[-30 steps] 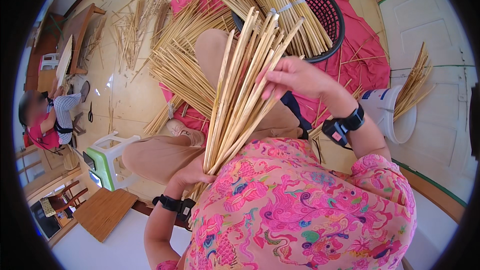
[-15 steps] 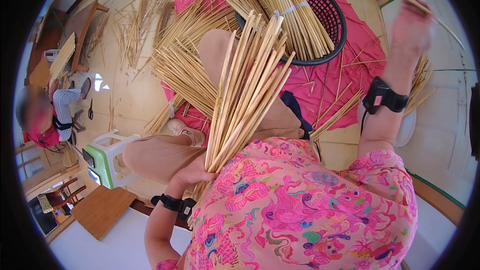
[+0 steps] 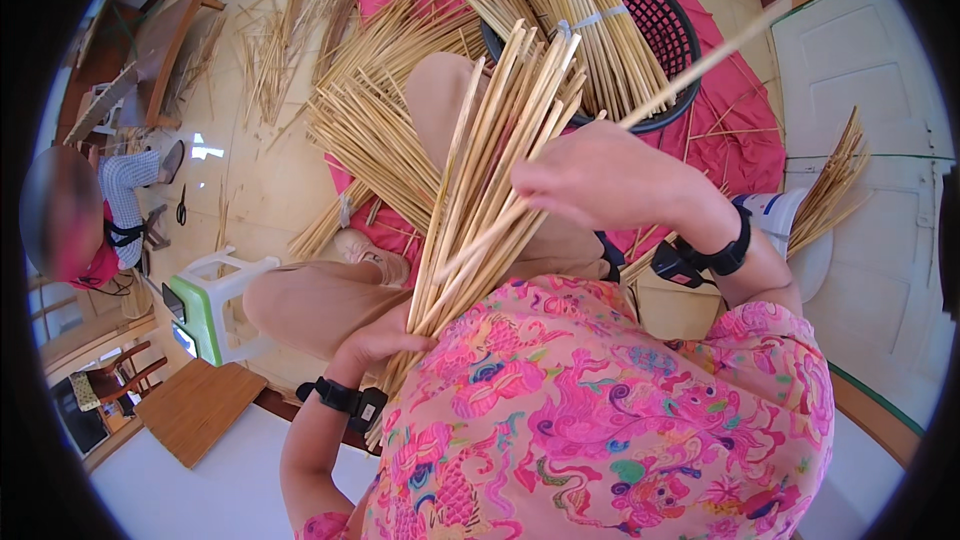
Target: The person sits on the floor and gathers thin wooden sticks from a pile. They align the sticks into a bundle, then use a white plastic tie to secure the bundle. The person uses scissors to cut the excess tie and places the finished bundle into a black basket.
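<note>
Straw-yellow, slender stalks (image 3: 490, 170), streaked darker in places, stand bundled over the lap, lower ends clenched in the left hand (image 3: 385, 339); their long axis leans up and right, tops fanning before the black basket's (image 3: 652, 15) left rim. The right hand (image 3: 605, 175) pinches one pale stalk (image 3: 660, 100), aimed upper right, crossing the bundle slantwise.

A bundle of straw-coloured sticks (image 3: 475, 190) fans upward, narrowing low down, and one long stick (image 3: 690, 76), blurred, slants across its front!
</note>
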`<state>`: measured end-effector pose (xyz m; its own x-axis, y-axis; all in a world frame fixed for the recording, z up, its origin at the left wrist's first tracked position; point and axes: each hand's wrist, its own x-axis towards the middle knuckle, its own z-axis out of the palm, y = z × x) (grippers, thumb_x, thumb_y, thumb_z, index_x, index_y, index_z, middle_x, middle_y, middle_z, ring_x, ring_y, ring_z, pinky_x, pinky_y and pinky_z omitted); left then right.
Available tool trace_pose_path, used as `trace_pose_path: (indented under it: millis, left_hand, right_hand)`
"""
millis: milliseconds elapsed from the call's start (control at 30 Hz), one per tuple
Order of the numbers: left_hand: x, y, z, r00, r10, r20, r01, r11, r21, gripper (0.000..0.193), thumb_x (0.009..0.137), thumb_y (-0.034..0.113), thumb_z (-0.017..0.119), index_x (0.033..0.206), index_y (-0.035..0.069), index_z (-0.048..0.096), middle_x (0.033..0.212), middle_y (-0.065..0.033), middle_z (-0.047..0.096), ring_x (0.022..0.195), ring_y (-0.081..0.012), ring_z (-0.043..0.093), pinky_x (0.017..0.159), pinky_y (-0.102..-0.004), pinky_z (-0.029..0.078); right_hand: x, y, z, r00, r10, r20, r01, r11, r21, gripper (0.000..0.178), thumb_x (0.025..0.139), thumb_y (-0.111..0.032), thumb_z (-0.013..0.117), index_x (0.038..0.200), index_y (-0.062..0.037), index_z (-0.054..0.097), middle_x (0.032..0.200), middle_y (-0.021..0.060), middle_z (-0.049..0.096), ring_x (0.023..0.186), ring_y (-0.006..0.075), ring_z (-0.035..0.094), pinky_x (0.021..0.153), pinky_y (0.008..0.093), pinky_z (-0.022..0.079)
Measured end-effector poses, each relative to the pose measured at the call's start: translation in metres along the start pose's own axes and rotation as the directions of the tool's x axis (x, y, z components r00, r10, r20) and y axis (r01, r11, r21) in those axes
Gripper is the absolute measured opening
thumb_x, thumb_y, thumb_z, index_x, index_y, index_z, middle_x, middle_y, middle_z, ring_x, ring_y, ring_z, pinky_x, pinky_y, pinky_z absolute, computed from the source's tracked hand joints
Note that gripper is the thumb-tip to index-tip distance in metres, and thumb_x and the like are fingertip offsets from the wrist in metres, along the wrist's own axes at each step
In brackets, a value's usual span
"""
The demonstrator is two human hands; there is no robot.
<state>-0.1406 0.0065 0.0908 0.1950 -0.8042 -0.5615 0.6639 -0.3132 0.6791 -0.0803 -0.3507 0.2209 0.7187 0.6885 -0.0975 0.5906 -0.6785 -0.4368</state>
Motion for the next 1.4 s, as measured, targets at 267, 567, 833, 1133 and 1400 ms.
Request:
trace_pose_path:
  millis: [267,567,833,1133,1400]
  left_hand:
    - [0.000,0.002,0.000,0.997,-0.080,-0.002,0.080,0.993,-0.082,0.081,0.077,0.020,0.073,0.142,0.002,0.030,0.136,-0.0074,0.044,0.125,-0.0170,0.039,0.107,-0.0315,0.028]
    - [0.000,0.007,0.008,0.999,0.024,-0.030,-0.027,0.994,-0.105,0.082,0.077,0.019,0.072,0.143,0.002,0.027,0.139,-0.0081,0.043,0.127,-0.0164,0.040,0.108,-0.0316,0.028]
    - [0.001,0.011,0.009,1.000,-0.009,-0.023,0.006,0.990,-0.141,0.083,0.075,0.021,0.074,0.142,0.001,0.029,0.138,-0.0081,0.044,0.127,-0.0172,0.040,0.108,-0.0326,0.028]
    - [0.001,0.006,0.010,0.997,0.054,-0.046,-0.058,0.995,-0.085,0.081,0.074,0.017,0.074,0.141,0.002,0.032,0.135,-0.0081,0.048,0.124,-0.0166,0.044,0.107,-0.0325,0.031]
    - [-0.001,0.007,0.007,0.999,-0.010,-0.047,0.004,0.993,-0.116,0.084,0.070,0.017,0.078,0.140,0.002,0.034,0.133,-0.0076,0.050,0.122,-0.0163,0.046,0.106,-0.0331,0.033]
  right_hand:
    - [0.042,-0.022,0.069,0.877,-0.421,-0.229,0.438,0.898,0.026,0.014,0.076,-0.017,0.058,0.069,-0.0051,0.056,0.079,0.0087,0.055,0.081,0.0248,0.059,0.062,0.0355,0.050]
    - [0.045,0.023,0.019,0.951,-0.210,-0.228,0.246,0.959,0.140,0.009,0.073,-0.014,0.061,0.071,-0.0056,0.062,0.080,0.0087,0.058,0.083,0.0286,0.060,0.068,0.0396,0.050]
    - [0.055,-0.024,0.065,0.892,-0.426,-0.148,0.434,0.900,0.026,0.010,0.076,-0.012,0.054,0.076,-0.0030,0.059,0.085,0.0080,0.055,0.088,0.0255,0.059,0.072,0.0352,0.052]
    - [0.036,-0.008,0.014,0.933,-0.354,-0.072,0.360,0.923,0.132,0.008,0.073,-0.013,0.059,0.068,-0.0072,0.057,0.078,0.0077,0.053,0.081,0.0279,0.059,0.067,0.0366,0.051]
    - [0.038,-0.040,0.065,0.913,-0.388,-0.127,0.394,0.918,0.032,0.008,0.072,-0.009,0.058,0.078,-0.0029,0.058,0.085,0.0073,0.055,0.089,0.0255,0.057,0.071,0.0346,0.052]
